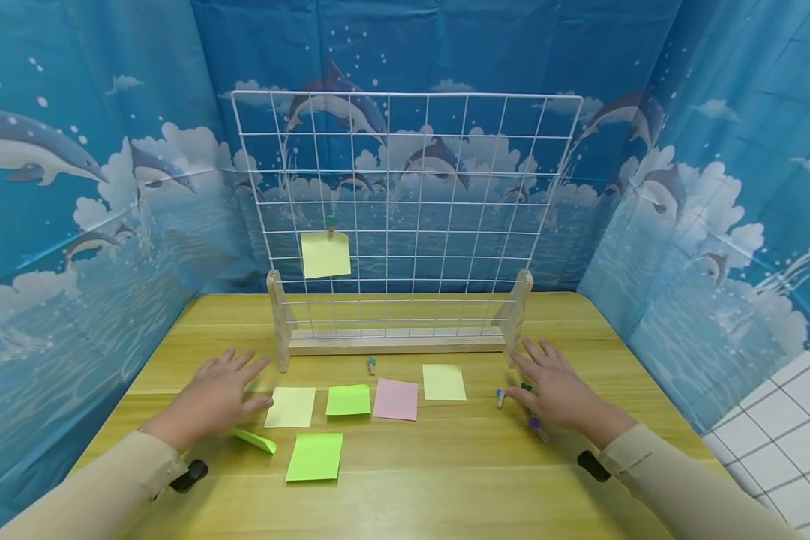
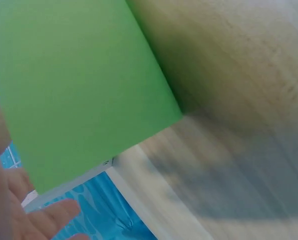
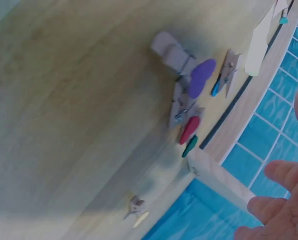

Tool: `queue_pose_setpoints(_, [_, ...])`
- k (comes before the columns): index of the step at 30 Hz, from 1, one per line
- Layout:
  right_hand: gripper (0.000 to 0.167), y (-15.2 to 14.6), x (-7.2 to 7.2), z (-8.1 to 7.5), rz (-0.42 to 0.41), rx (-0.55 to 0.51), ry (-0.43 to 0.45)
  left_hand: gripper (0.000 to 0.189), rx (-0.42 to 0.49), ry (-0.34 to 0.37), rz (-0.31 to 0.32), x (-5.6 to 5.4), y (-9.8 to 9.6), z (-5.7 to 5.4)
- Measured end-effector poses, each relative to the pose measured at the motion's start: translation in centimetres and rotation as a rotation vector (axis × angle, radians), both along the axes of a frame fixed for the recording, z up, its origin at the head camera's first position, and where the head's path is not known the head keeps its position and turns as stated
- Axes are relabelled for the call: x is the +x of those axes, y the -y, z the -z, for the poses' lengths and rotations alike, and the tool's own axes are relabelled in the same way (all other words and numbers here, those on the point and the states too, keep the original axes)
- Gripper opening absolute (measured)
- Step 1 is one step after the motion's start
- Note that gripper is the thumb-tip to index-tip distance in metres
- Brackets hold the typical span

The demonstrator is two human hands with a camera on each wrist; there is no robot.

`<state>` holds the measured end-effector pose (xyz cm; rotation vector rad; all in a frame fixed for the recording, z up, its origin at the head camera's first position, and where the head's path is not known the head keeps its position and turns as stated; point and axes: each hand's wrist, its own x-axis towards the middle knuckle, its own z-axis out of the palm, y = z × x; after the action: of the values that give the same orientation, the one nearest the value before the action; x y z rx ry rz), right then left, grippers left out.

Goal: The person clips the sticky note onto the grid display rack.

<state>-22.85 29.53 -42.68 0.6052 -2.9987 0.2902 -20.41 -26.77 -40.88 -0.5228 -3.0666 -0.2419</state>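
Observation:
My left hand (image 1: 219, 394) hovers palm down over the left of the table, fingers spread, holding nothing. Beneath it a green sticky note (image 1: 255, 440) stands tilted up; it fills much of the left wrist view as a green sheet (image 2: 84, 90). On the right, my right hand (image 1: 556, 390) is also spread, above a cluster of small wooden clothespins. The right wrist view shows one with a purple top (image 3: 201, 78), one with a red top (image 3: 189, 130), a green top (image 3: 189, 146), a blue-topped clothespin (image 3: 226, 75) and a separate pale-topped one (image 3: 137, 207).
A white wire grid (image 1: 405, 94) stands in a wooden base (image 1: 398, 345). A clothespin (image 1: 331, 223) holds a yellow note (image 1: 325, 256) on it. Between the hands lie yellow (image 1: 290, 407), green (image 1: 348, 400), pink (image 1: 396, 399) and other notes, plus a teal-topped clothespin (image 1: 371, 365).

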Motion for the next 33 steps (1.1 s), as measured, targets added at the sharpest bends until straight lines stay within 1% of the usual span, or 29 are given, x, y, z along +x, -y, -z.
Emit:
queue_pose_setpoints(2, [0.072,-0.2,0.0,0.2,0.008,0.002,0.008,0.071,-0.015,0.014,0.001,0.1,0.1,0.2])
queue_pose_setpoints(5, [0.069,-0.4,0.0,0.3,0.015,-0.01,0.025,0.071,-0.028,0.055,-0.003,0.3,0.3,0.3])
queue_pose_setpoints(12, [0.065,-1.1,0.0,0.9,0.027,-0.017,0.065,0.075,-0.033,0.189,-0.031,0.7,0.8,0.6])
queue_pose_setpoints(16, [0.065,-1.5,0.0,1.3,0.035,-0.018,0.09,0.077,-0.041,0.236,-0.046,0.8,1.0,0.6])
queue_pose_setpoints(19, [0.064,-1.8,-0.1,1.5,0.038,-0.02,0.095,0.076,-0.05,0.251,-0.045,1.0,1.1,0.6])
queue_pose_setpoints(24, [0.062,-2.1,0.0,1.6,0.043,-0.028,0.114,0.067,-0.054,0.267,-0.033,1.1,1.1,0.8])
queue_pose_setpoints(26, [0.06,-2.1,0.0,1.7,0.041,-0.033,0.122,0.066,-0.049,0.281,-0.04,1.2,1.2,0.8])
queue_pose_setpoints(30, [0.059,-2.4,-0.2,1.9,0.045,-0.039,0.143,0.069,-0.038,0.31,-0.053,1.2,1.3,0.9])
queue_pose_setpoints(33, [0.059,-2.5,-0.3,2.0,0.054,-0.039,0.161,0.069,-0.029,0.315,-0.054,1.2,1.3,1.0])
